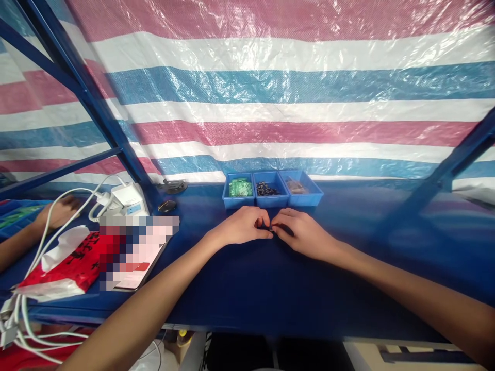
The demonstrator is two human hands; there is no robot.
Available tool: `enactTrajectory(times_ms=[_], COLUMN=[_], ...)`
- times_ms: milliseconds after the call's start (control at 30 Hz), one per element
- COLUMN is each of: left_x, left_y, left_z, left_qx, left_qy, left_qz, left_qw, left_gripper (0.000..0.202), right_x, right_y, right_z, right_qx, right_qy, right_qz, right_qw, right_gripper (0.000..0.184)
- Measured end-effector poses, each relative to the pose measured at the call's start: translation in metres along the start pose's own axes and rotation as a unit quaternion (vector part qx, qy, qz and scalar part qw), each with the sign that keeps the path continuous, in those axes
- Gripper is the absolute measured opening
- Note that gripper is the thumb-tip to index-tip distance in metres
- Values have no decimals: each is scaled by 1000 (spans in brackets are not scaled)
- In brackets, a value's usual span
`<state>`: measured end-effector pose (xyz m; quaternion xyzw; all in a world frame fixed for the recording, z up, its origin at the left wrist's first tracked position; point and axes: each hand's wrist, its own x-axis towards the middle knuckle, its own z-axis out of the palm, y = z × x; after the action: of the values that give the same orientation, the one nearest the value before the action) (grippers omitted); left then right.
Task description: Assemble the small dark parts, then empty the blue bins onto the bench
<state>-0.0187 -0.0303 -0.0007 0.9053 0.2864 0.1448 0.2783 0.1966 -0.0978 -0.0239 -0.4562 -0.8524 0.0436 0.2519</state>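
- Blue bench (386,247) stretches wide rightward.
- Left hand (247,225) and right hand (297,232), fingers nearly closed, pinch a small dark piece (266,225).
- Trays (271,201) stand near far edge.

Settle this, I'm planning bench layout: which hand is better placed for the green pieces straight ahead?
Probably the left hand: it is nearer the green pieces, while the right hand sits farther right. Both seem busy with a small dark part.
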Motion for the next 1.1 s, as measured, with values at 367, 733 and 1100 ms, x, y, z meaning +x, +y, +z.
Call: enactTrajectory(times_ms=[367, 733, 1100], left_x=[0, -1, -1], left_y=[-1, 5, 17], left_z=[6, -1, 7], left_qx=[13, -41, -65], left_qy=[21, 57, 148], left_qz=[24, 44, 70], left_qw=[999, 997, 984], left_gripper=[6, 7, 26], right_x=[-1, -1, 2], right_y=[-2, -4, -9], right_z=[2, 3, 0], right_qx=[-37, 16, 87], right_qy=[-20, 26, 107], right_qz=[-5, 1, 10], right_qw=[999, 1000, 990], right_gripper=[18, 13, 23])
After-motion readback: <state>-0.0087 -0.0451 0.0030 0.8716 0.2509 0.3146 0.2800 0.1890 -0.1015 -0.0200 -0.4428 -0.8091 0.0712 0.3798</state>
